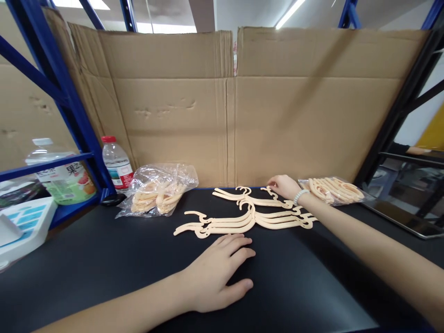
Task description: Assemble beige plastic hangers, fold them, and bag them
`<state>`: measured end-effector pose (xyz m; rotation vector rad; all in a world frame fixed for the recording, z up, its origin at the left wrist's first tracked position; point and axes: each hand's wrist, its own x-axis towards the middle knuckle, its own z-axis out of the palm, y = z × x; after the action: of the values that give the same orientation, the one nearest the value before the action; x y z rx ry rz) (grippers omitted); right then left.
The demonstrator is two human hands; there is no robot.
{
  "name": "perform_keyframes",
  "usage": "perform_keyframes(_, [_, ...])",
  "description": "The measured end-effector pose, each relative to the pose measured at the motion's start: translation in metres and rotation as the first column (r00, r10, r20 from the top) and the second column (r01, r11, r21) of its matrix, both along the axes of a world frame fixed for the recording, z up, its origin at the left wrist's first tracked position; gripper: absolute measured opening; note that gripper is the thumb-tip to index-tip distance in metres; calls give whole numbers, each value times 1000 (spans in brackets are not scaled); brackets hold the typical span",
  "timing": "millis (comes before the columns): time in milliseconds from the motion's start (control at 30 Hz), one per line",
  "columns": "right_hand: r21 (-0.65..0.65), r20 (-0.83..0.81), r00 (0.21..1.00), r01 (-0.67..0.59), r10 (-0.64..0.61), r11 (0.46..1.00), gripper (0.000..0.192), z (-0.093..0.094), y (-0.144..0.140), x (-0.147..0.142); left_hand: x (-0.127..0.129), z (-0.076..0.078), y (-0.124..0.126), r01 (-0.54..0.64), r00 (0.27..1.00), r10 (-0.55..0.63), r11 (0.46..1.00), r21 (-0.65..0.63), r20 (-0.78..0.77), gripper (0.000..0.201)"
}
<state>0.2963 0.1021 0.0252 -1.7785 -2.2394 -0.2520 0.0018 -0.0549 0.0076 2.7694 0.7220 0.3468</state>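
Neither hand grips anything: the left hand (218, 273) lies flat and open on the black table (104, 259), the right hand (284, 186) fingers the loose hangers (243, 215) mid-table. A careless pull could snag their interlocked hooks and drag the whole pile.

Bare forearms, sleeveless; white bead bracelet (300, 196) on right wrist.

Cream plastic hangers (249, 216) lie flat, overlapping, mid-table.
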Motion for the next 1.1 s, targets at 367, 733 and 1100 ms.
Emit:
perform_keyframes(367, [-38,218,976,-4,13,999,15,-12,19,-26,-3,-7,1,10,998,-9,1000,-7,63,47])
perform_keyframes(733, [311,-264,931,-164,251,936,16,24,-61,-34,-1,-2,0,-1,979,43,979,-204,200,43])
perform_keyframes(1100, [-258,-939,342,-636,-35,727,27,-1,-164,-104,11,-10,3,41,689,473,732,-680,550,33])
